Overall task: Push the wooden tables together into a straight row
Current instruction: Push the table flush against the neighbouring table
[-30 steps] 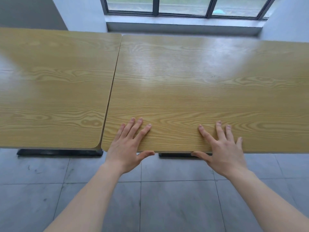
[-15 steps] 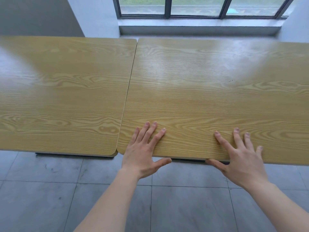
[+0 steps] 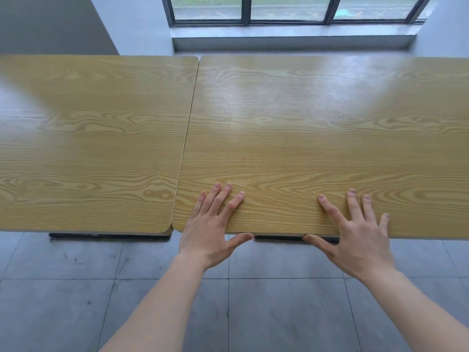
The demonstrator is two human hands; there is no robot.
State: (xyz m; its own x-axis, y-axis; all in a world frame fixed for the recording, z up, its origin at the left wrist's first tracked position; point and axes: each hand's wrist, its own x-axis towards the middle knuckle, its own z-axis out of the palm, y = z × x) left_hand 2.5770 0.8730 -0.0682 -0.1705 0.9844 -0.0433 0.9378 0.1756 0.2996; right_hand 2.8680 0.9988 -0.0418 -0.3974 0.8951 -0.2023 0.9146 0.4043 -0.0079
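While both palms press flat on the near edge of the right worktop point(image 3: 317, 138), the left hand point(image 3: 212, 228) lies with fingers spread close to the seam and the right hand point(image 3: 357, 235) lies farther right, fingers likewise spread. Each thumb hooks below the front edge; neither hand is closed around anything. The left worktop point(image 3: 88, 138) sits just beside it, the 2 wooden tops meeting along a thin dark seam, front edges nearly level. Grey floor tiles point(image 3: 63, 301) lie below, a window point(image 3: 286, 8) beyond.
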